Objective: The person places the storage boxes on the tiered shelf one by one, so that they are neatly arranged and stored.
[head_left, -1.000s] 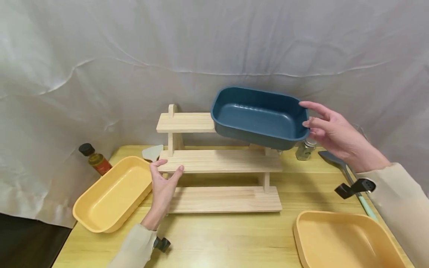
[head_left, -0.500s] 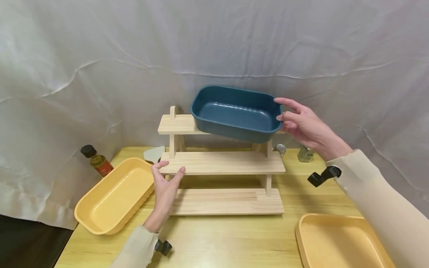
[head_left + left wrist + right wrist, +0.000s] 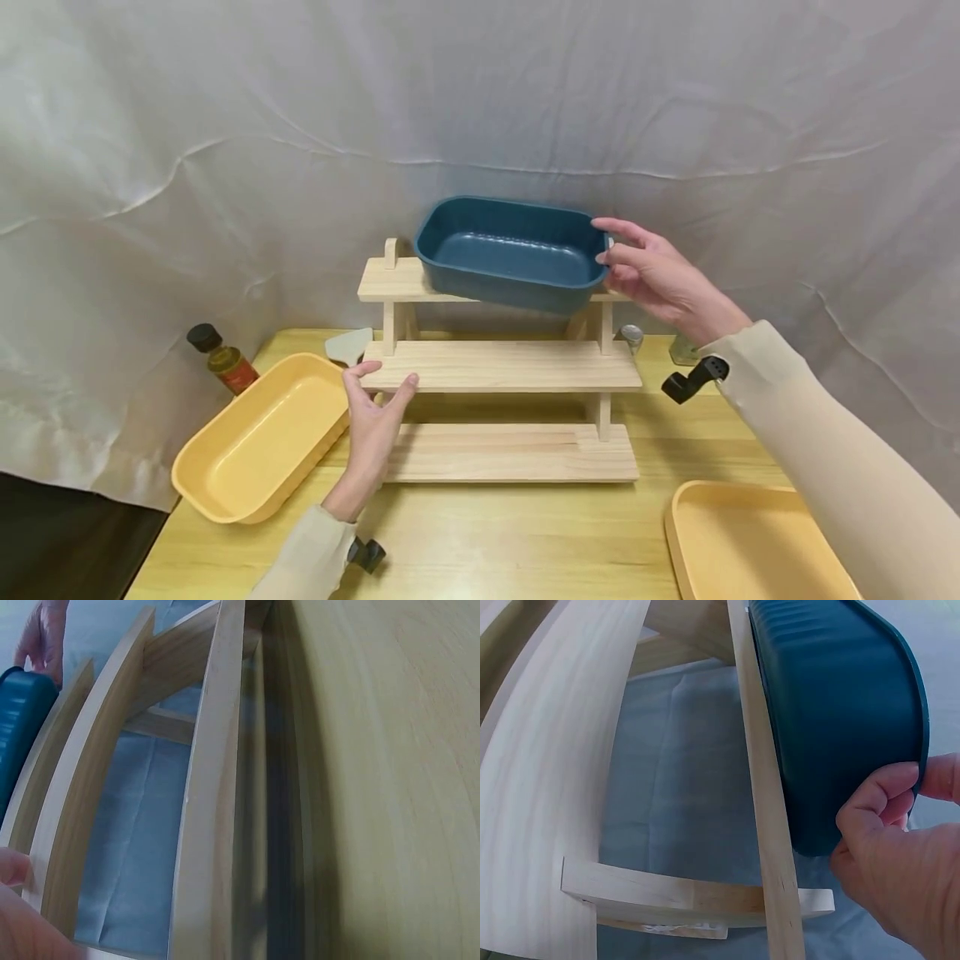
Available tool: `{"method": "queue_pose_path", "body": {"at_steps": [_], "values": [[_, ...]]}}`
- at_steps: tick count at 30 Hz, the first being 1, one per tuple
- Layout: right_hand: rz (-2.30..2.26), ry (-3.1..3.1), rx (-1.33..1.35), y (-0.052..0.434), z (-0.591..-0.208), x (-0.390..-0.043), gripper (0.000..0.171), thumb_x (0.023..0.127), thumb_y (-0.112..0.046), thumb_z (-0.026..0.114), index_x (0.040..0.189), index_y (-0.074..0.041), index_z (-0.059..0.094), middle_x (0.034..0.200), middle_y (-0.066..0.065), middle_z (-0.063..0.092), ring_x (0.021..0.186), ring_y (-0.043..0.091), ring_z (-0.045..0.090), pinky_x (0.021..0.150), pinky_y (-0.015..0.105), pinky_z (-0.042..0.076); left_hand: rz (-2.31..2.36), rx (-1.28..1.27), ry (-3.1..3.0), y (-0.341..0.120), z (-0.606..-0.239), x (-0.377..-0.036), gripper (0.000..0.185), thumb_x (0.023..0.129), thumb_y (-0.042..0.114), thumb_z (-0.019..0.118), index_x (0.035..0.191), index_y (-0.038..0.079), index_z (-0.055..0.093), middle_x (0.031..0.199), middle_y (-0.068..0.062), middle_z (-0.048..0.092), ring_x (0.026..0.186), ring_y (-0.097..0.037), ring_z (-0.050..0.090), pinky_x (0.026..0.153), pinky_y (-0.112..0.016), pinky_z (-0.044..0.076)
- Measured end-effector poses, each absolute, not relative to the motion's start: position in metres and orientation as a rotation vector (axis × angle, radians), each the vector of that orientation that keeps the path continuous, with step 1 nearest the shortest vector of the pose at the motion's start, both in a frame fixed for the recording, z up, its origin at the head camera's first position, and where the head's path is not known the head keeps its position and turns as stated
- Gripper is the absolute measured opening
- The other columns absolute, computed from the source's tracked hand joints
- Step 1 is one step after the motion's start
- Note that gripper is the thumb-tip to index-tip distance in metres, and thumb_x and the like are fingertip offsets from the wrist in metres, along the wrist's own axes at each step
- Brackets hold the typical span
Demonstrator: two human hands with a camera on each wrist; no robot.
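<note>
A dark blue plastic bin (image 3: 517,254) sits at the top tier of a three-tier wooden shelf (image 3: 495,365), slightly skewed, its front edge overhanging the board. My right hand (image 3: 652,271) pinches the bin's right end, thumb and fingers on either side of the rim. In the right wrist view the bin's underside (image 3: 840,712) lies right along the top board. My left hand (image 3: 372,433) grips the left end of the middle board, thumb at the front edge. The left wrist view shows only part of that hand (image 3: 22,922), at the board's end.
A yellow bin (image 3: 262,442) stands left of the shelf, with a dark-capped bottle (image 3: 225,360) behind it. Another yellow bin (image 3: 750,542) is at front right, partly behind my right sleeve. A white spatula head (image 3: 348,344) and small jars (image 3: 630,335) show behind the shelf.
My right hand has carried the blue bin leftward from beyond the shelf's right end to over the top tier. The left hand keeps its hold on the middle board.
</note>
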State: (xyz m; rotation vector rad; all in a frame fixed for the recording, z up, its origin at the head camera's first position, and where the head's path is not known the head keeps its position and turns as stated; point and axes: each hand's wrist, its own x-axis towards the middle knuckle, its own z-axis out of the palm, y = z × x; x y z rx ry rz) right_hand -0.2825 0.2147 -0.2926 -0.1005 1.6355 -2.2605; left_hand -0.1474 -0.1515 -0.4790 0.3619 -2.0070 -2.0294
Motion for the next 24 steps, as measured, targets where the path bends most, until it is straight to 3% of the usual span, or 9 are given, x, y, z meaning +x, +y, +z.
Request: {"method": "queue_pose_path", "body": {"at_steps": [5, 11, 17, 24], "values": [[-2.237, 1.703, -0.073, 0.211, -0.293, -0.287, 0.052, 0.107, 0.007, 0.061, 0.154, -0.013, 0.049, 0.117, 0.011, 0.055, 0.068, 0.014, 0.056, 0.07, 0.023, 0.054, -2.017, 0.357, -2.028, -0.152, -0.479, -0.149, 0.071, 0.1, 0.03, 0.084, 0.151, 0.017, 0.036, 0.158, -0.013, 0.034, 0.123, -0.033, 0.04, 0.088, -0.045, 0.039], [-2.22, 1.81, -0.058, 0.208, -0.292, -0.292, 0.049, 0.109, 0.002, 0.062, 0.155, -0.008, 0.048, 0.106, 0.008, 0.059, 0.067, 0.013, 0.057, 0.068, 0.02, 0.054, -2.011, 0.358, -2.047, -0.154, -0.481, -0.152, 0.071, 0.101, 0.031, 0.083, 0.151, 0.018, 0.035, 0.161, -0.013, 0.031, 0.127, -0.032, 0.039, 0.091, -0.046, 0.039], [-2.202, 1.827, -0.049, 0.206, -0.291, -0.302, 0.05, 0.108, -0.001, 0.066, 0.155, -0.008, 0.05, 0.104, 0.009, 0.061, 0.068, 0.013, 0.057, 0.069, 0.02, 0.055, -2.002, 0.361, -2.054, -0.155, -0.483, -0.155, 0.069, 0.103, 0.028, 0.081, 0.151, 0.016, 0.034, 0.162, -0.013, 0.029, 0.13, -0.034, 0.037, 0.094, -0.046, 0.038], [-2.211, 1.802, -0.061, 0.203, -0.292, -0.314, 0.048, 0.108, 0.0, 0.065, 0.153, -0.004, 0.05, 0.108, 0.01, 0.066, 0.076, 0.014, 0.066, 0.074, 0.021, 0.057, -1.988, 0.359, -2.071, -0.154, -0.483, -0.155, 0.068, 0.104, 0.029, 0.08, 0.151, 0.014, 0.033, 0.153, -0.015, 0.034, 0.122, -0.032, 0.037, 0.088, -0.044, 0.037]]}}
